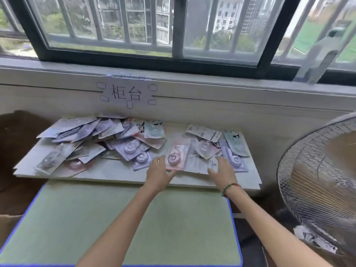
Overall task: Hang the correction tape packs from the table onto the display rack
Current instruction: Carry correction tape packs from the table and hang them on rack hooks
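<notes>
Several correction tape packs point(133, 146) lie scattered in a loose heap on a white table board point(107, 171) under the window. My left hand point(158, 170) reaches to the near edge of a pink pack point(178, 152), fingers straight beside it and thumb under its front end. My right hand point(223, 169) lies with straight fingers on a white face-down pack point(198, 162), next to a purple pack point(234, 159). No display rack is in view.
A green mat with a blue border point(96, 218) lies in front of the board. A standing fan point(319, 180) fills the right side. A paper label point(126, 93) is taped on the wall below the window sill. Brown cardboard point(17, 143) sits at left.
</notes>
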Tool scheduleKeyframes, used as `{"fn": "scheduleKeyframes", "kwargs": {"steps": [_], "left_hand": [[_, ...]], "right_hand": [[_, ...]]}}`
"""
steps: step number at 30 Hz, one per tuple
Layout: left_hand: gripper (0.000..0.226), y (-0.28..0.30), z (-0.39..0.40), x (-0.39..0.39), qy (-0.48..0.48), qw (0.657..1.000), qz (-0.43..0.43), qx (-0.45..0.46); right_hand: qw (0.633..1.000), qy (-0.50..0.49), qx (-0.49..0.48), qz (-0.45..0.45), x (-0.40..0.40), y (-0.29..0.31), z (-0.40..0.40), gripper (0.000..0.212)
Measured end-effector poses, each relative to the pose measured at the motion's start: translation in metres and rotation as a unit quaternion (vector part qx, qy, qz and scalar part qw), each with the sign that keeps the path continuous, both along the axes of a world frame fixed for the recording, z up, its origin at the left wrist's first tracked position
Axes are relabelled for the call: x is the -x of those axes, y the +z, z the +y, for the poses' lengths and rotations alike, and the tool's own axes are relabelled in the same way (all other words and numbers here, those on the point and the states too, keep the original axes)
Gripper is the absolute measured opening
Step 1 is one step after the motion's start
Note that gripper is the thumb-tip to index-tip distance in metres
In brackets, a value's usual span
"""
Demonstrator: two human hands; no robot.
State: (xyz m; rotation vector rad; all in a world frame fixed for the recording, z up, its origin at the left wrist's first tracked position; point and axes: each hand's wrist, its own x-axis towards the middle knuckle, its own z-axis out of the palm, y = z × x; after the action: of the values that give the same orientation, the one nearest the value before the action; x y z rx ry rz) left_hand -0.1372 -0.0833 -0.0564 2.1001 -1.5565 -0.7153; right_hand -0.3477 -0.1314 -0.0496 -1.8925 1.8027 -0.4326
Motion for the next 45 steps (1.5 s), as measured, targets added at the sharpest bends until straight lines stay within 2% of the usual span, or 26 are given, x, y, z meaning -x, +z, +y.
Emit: {"fn": "scheduleKeyframes", "kwargs": {"steps": [5,11,17,23,27,29,31,35,41,45], "left_hand": [[0.067,-0.005,-0.049,0.002,0.007,1.000,0.025,-0.007],[0.077,-0.022,-0.082,0.006,0.003,0.998,0.036,-0.046],[0.084,-0.028,-0.097,0.007,-0.010,0.997,0.029,-0.069],[0.071,-0.031,-0.095,0.005,-0.007,0.997,0.036,-0.070],[0.065,-0.032,-0.090,0.002,-0.020,0.996,0.008,-0.087],[0.073,-0.032,-0.089,0.002,-0.022,0.995,-0.015,-0.094],[0.087,-0.031,-0.090,0.004,-0.012,0.995,-0.036,-0.089],[0.107,-0.029,-0.094,0.011,0.002,0.996,-0.039,-0.078],[0.106,-0.030,-0.096,0.016,0.025,0.996,-0.010,-0.081],[0.106,-0.025,-0.094,0.014,0.040,0.996,0.036,-0.077]], "right_hand": [[1.000,-0.005,0.002,0.004,-0.009,-0.010,-0.065,0.056],[0.999,0.009,-0.024,0.024,-0.026,-0.028,-0.108,0.063],[0.998,-0.005,-0.017,0.054,-0.037,-0.036,-0.122,0.059],[0.998,0.028,-0.017,0.048,-0.028,-0.035,-0.099,0.048],[0.997,0.036,-0.048,0.038,-0.016,-0.036,-0.073,0.058],[0.998,0.017,-0.051,0.013,-0.013,-0.038,-0.065,0.058],[0.998,-0.040,-0.049,-0.016,-0.015,-0.038,-0.063,0.068],[0.989,-0.092,-0.083,0.078,-0.025,-0.034,-0.067,0.092],[0.981,-0.117,-0.128,0.084,-0.032,-0.038,-0.063,0.083],[0.983,-0.102,-0.132,0.071,-0.032,-0.036,-0.057,0.095]]}}
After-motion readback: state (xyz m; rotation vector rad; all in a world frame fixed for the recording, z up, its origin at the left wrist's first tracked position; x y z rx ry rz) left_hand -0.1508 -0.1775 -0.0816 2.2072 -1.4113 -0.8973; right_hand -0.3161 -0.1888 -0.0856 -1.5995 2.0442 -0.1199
